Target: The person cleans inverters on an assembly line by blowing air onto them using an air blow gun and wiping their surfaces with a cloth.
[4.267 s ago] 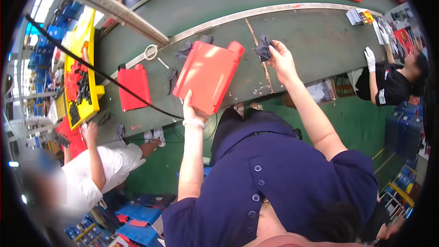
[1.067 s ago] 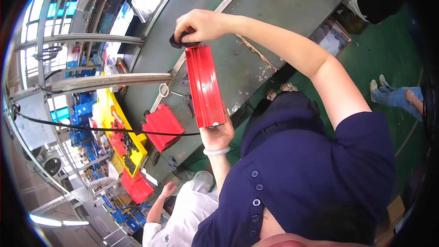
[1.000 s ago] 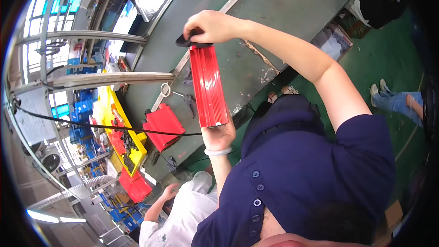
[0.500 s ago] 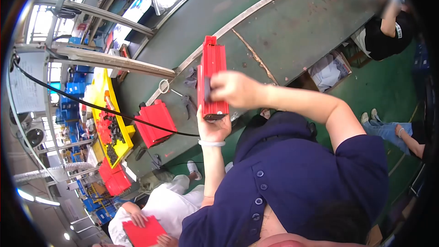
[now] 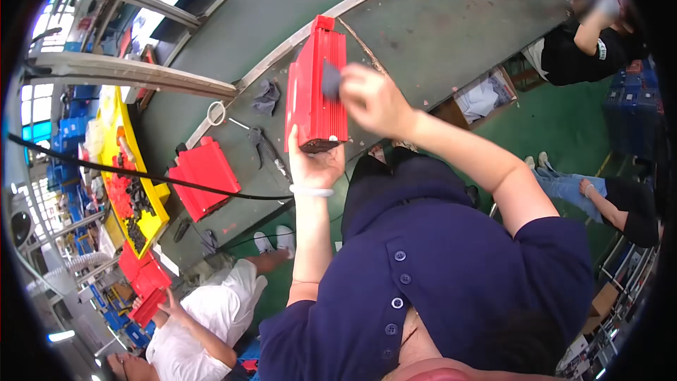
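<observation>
head view:
left hand [image 5: 315, 164]: grips bottom end of red ribbed housing [image 5: 315, 92], held upright above green workbench [image 5: 437, 28]
right hand [image 5: 372, 101]: pinches dark cloth [image 5: 330, 80] against housing face
bench: second red housing [image 5: 204, 176], yellow tray [image 5: 116, 134]

Green workbench [image 5: 451, 21] bears red casing [image 5: 204, 176], rag [image 5: 266, 97].

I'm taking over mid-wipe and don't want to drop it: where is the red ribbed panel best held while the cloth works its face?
Probably at its near bottom end, from below. The red ribbed panel stands on end, and the left hand cups that end, leaving the long face free for the right hand pressing the dark cloth.
</observation>
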Available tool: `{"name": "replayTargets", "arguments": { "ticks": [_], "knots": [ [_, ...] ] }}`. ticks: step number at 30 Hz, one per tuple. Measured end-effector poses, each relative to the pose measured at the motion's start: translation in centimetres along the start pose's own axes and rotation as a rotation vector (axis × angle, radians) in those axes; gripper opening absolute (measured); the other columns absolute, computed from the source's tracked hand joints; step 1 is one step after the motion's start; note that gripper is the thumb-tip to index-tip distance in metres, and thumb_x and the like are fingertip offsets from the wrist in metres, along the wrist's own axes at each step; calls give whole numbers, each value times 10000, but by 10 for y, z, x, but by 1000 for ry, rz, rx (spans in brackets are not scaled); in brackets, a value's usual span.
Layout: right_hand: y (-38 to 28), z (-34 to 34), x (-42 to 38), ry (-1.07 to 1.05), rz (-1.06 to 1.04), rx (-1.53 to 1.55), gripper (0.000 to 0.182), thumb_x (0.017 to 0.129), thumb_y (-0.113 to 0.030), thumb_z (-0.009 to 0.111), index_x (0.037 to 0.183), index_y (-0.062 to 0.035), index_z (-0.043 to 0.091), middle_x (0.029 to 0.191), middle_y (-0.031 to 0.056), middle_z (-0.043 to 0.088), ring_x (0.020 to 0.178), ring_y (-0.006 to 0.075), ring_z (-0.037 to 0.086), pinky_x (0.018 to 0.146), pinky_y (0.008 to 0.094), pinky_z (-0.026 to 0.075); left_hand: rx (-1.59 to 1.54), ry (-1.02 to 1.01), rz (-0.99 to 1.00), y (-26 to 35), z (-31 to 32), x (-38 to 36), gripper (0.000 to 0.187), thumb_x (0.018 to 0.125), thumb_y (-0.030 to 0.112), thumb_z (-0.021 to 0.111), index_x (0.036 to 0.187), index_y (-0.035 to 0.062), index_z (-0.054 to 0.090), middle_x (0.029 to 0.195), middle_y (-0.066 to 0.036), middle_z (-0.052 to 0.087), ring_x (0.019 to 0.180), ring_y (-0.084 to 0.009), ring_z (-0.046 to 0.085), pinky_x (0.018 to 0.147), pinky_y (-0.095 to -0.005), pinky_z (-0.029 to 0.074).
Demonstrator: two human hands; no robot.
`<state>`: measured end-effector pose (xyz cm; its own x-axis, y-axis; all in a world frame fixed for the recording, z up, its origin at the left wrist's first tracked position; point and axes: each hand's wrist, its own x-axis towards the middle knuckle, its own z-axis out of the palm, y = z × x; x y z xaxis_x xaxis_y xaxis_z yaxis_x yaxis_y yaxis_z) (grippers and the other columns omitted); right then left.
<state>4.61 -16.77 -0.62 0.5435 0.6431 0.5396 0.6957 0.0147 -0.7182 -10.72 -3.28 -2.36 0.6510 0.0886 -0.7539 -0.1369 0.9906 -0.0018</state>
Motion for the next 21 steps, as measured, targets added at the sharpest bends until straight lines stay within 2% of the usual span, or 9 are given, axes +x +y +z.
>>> {"name": "replayTargets", "arguments": {
  "ticks": [2,5,8,9,12,15,16,20,21],
  "knots": [
    [-16,6,-28,-28,-103,100,95,728,33,681,773,-12,610,982,170,650,847,362,661,743,407,545,78,-70,12,4,-2,10,613,819,456,754,1274,80,589,1251,-85,648,1113,-244,635,953,-389,536],
    [-15,-13,-40,-237,128,303,104,723,-7,653,825,-23,655,960,128,650,840,355,661,747,426,551,98,-29,25,-4,9,21,607,816,459,758,1260,80,592,1227,-87,650,1111,-243,634,937,-378,543],
    [49,-25,-68,-404,259,-109,121,754,-73,614,848,-47,687,904,134,631,816,344,661,712,438,543,54,26,37,-16,26,36,607,809,441,775,1259,77,591,1196,-96,649,1112,-263,627,957,-425,536],
    [71,-32,-83,-370,359,-75,116,765,-84,622,854,-50,689,891,130,633,828,349,660,729,439,540,81,-26,69,-21,24,47,612,819,418,780,1283,75,578,1221,-102,635,1124,-284,615,975,-454,526],
    [103,-71,-108,-293,507,-82,132,786,-97,631,889,-46,697,906,131,645,852,351,659,761,430,539,245,-47,264,-50,48,67,644,848,370,779,1357,76,517,1290,-86,601,1164,-281,590,1004,-466,502],
    [123,-112,-128,-259,547,-73,145,789,-90,640,912,-49,702,922,132,653,869,346,663,770,420,541,492,45,371,-71,64,109,627,869,361,768,1364,78,507,1302,-89,597,1185,-263,585,1017,-449,493],
    [131,-124,-138,-262,517,-82,142,794,-90,636,913,-50,702,926,130,654,871,344,665,769,419,543,503,61,422,-87,80,115,612,868,269,789,1365,57,501,1314,-95,591,1185,-236,593,996,-412,506],
    [158,-193,-158,-288,558,-69,139,814,-94,619,921,-62,702,942,121,655,869,337,667,765,419,549,900,3,807,-142,133,188,550,816,102,824,1292,30,558,1213,-97,654,1075,-213,655,907,-383,557],
    [165,-211,-165,-271,583,-79,135,814,-87,614,915,-64,700,943,119,653,868,336,666,763,425,547,1056,-56,934,-153,146,206,516,781,133,863,1217,26,608,1156,-95,678,1025,-216,668,873,-373,552]
  ]
}}
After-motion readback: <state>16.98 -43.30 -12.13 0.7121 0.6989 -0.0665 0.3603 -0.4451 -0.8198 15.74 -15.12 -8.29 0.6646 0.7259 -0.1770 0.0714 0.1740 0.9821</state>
